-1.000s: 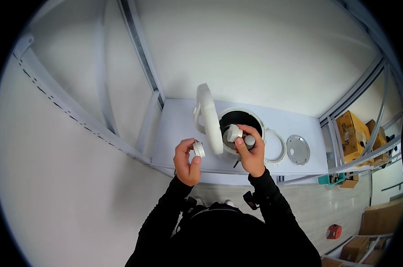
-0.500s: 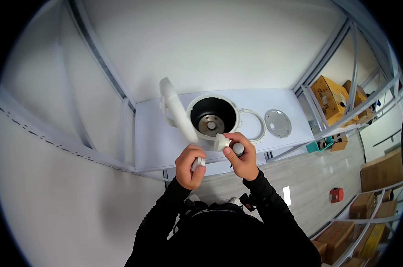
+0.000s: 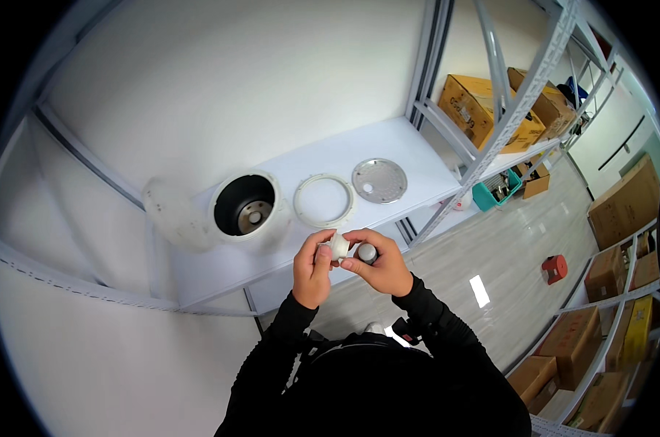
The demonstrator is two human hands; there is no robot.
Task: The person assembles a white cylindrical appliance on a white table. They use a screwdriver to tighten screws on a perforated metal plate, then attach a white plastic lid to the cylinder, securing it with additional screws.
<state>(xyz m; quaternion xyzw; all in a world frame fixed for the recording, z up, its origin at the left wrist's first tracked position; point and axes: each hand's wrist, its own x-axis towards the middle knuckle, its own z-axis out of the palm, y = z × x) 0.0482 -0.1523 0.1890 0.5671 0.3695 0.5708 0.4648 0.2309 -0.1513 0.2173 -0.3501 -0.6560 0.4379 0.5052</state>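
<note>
Brought together since a moment ago, the left hand [image 3: 313,274] and right hand [image 3: 386,271] pinch small white parts [image 3: 339,247] between them, and the right's crowded grip could let the grey-ended cylinder [image 3: 368,253] slip

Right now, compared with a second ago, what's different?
The left hand and right hand moved rightward past the pot and came together, bringing their white parts close. The view swung right. The right hand still holds the grey-capped cylinder; pot, ring and disc stayed on the table.

Ring [image 3: 350,202] beyond hands [image 3: 390,269], pot [image 3: 232,207] left, disc [image 3: 379,180] right
</note>
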